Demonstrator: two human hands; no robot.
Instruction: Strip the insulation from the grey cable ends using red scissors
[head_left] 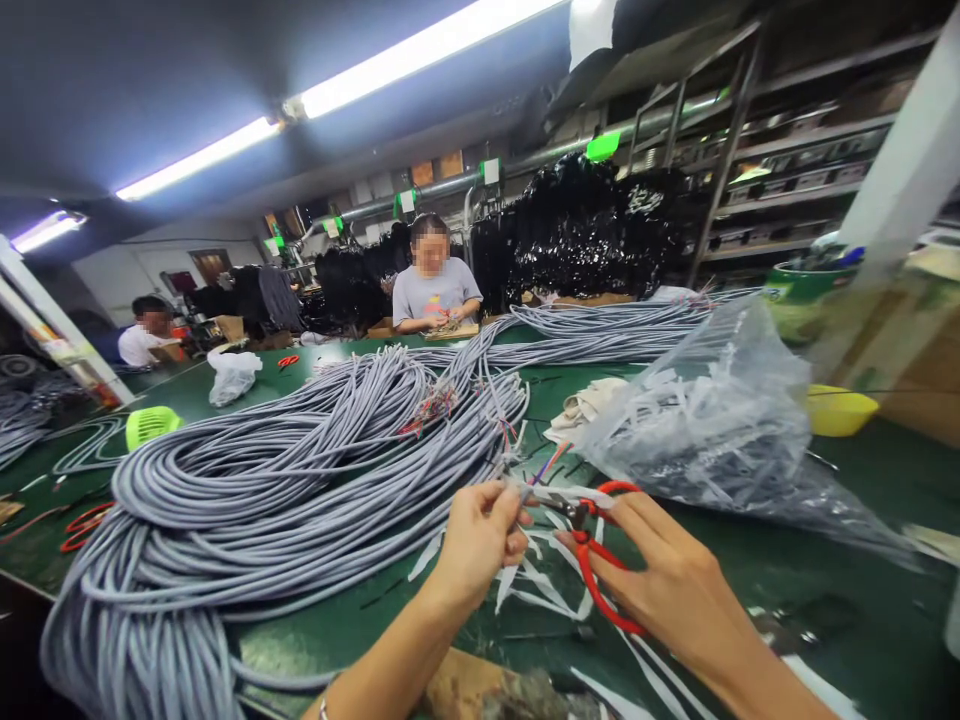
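Grey cables (285,475) sprawl from eight to ten o'clock on your green counter (300,635). Your right hand (660,560), at five, grips red-handled snips (579,514); your left hand (480,530), at six, pinches what looks like a cable end (517,489) by the blades. Coloured wires (431,405) show at several heaped ends, so those seem already opened; the pinched one looks unfinished, and how many remain you cannot tell.

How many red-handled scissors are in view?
3: scissors in the right hand, another pair at left on the table, a third pair beyond the cables. Others may be hidden; the facing person's red item is unclear.
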